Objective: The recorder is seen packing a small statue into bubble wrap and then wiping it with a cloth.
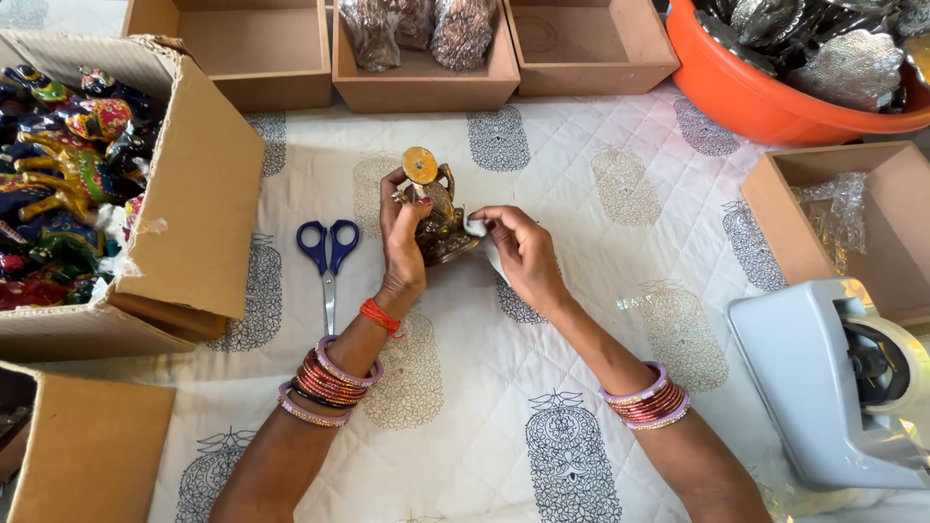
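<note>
My left hand (400, 242) grips a small brass-coloured metal figurine (435, 208) with a round orange-gold disc on top, holding it just above the printed white cloth (601, 291). My right hand (523, 254) is at the figurine's right side, its fingertips pinching a small white piece (477, 228) against it. Both wrists wear several red and pink bangles, and a red thread circles the left wrist.
Blue-handled scissors (328, 254) lie left of my hands. A cardboard box (194, 194) of colourful painted figurines stands at far left. Wooden trays (422, 82) line the back, an orange tub (765, 97) of silver pieces is back right, and a grey tape dispenser (823, 387) sits right.
</note>
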